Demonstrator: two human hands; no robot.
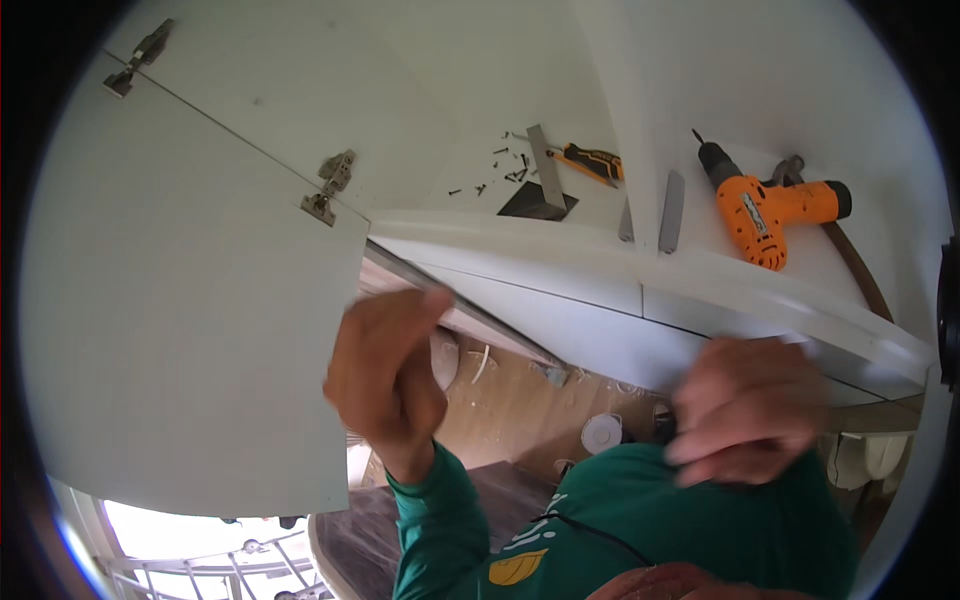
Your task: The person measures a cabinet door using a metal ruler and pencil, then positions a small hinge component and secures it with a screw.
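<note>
My left hand [385, 375] is raised beside the free edge of the white cabinet door [200, 330]. Its fingers are curled inward, and whatever they may hold is hidden. On the right, my right hand [745, 410] hovers in front of the white cabinet's lower front edge. Motion smears its bent fingers, so I cannot make out anything in them. Two metal hinges, one nearer [328, 190] and one farther [140, 60], join the door to the cabinet. Both wrists lead into green sleeves.
An orange cordless drill [750, 210] and a hammer [788, 170] lie in the right compartment. Left of the divider [648, 130] are loose screws [517, 174], a screwdriver [592, 160] and a try square [547, 170]. A white round container [602, 433] stands on the wooden floor below.
</note>
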